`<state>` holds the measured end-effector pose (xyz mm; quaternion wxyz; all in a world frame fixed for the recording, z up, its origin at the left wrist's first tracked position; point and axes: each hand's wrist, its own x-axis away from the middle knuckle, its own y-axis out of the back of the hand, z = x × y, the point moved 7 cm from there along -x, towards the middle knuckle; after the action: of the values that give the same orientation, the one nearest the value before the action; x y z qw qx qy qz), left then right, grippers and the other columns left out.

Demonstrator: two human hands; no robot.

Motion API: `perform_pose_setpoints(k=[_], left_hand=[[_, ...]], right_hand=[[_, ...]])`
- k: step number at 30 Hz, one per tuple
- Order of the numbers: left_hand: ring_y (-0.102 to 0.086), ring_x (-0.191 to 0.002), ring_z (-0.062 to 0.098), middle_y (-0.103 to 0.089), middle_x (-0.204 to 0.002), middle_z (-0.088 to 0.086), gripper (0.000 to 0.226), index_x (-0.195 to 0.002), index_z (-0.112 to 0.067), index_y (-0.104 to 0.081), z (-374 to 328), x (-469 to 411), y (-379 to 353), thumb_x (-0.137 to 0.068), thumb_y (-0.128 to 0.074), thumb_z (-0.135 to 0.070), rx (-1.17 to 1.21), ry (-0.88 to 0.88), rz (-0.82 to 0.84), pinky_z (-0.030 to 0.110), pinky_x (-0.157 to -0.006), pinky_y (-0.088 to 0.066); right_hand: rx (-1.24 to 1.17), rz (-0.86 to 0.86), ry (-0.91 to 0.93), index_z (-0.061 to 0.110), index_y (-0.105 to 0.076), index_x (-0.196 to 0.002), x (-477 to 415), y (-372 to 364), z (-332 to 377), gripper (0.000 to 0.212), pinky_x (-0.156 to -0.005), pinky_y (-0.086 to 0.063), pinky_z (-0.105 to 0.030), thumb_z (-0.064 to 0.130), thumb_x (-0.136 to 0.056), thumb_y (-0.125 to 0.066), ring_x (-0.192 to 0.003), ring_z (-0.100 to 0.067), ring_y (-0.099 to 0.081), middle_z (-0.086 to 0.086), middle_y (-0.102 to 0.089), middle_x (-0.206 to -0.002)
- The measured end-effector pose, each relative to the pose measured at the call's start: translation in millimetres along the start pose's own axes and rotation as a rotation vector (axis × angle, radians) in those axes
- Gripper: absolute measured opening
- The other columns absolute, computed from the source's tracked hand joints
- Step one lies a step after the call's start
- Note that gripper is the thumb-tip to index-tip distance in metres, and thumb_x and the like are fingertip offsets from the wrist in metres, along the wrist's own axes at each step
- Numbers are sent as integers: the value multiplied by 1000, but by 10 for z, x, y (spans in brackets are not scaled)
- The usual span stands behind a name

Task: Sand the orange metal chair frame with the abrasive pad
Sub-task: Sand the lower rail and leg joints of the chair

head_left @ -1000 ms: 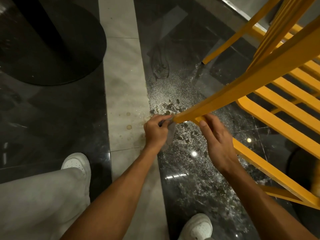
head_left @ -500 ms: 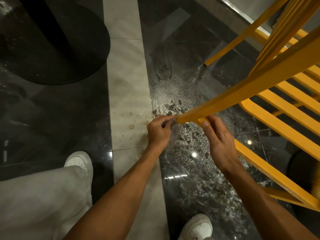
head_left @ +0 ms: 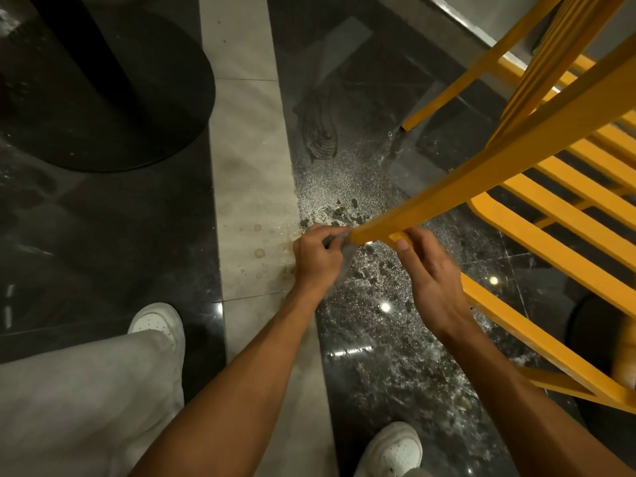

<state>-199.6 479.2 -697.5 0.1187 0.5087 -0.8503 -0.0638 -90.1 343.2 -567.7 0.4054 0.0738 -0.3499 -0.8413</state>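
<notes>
Still pinching grey abrasive pad point(head_left: 347, 266) with left hand point(head_left: 318, 259) at leg end of orange metal chair frame point(head_left: 481, 180), gripping it at 3 o'clock with right hand point(head_left: 430, 273); likely mid-sanding.

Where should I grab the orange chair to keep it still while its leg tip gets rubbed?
Probably the thin bar just behind the leg's tip, where the right hand grips it. Come from your own side: the chair frame lies tipped with that leg pointing at you, the bar is slim enough for fingers to wrap, and the tip is free for the left hand with the pad.
</notes>
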Motion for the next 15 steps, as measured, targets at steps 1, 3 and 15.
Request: perform_pose_setpoints(k=[1, 3, 15], left_hand=[[-67, -87, 6, -71, -95, -10, 20, -109, -12, -82, -71, 28, 7, -95, -73, -1, 8, -20, -2, 14, -76, -54], [-69, -89, 11, -71, -95, -14, 20, -111, -16, -81, -152, 69, 18, -96, -74, -4, 38, -30, 0, 19, -77, -57], [-68, -96, -7, -70, -102, -19, 23, -109, -14, -81, -295, 91, 45, -95, -72, 2, 103, -4, 40, 11, -84, -54]], right_hand=[[3, 0, 2, 51, -51, -127, -1, -1, -2, 32, -97, -50, -56, 66, -100, -41, -111, -17, -61, 14, -64, -118], [13, 5, -5, 50, -50, -129, 2, -8, -14, 37, -98, -49, -57, 69, -99, -40, -113, -19, -60, 10, -64, -121], [15, 20, -25, 41, -54, -131, 7, -5, -8, 43, -97, -50, -54, 67, -100, -41, -111, -17, -60, 10, -65, -120]])
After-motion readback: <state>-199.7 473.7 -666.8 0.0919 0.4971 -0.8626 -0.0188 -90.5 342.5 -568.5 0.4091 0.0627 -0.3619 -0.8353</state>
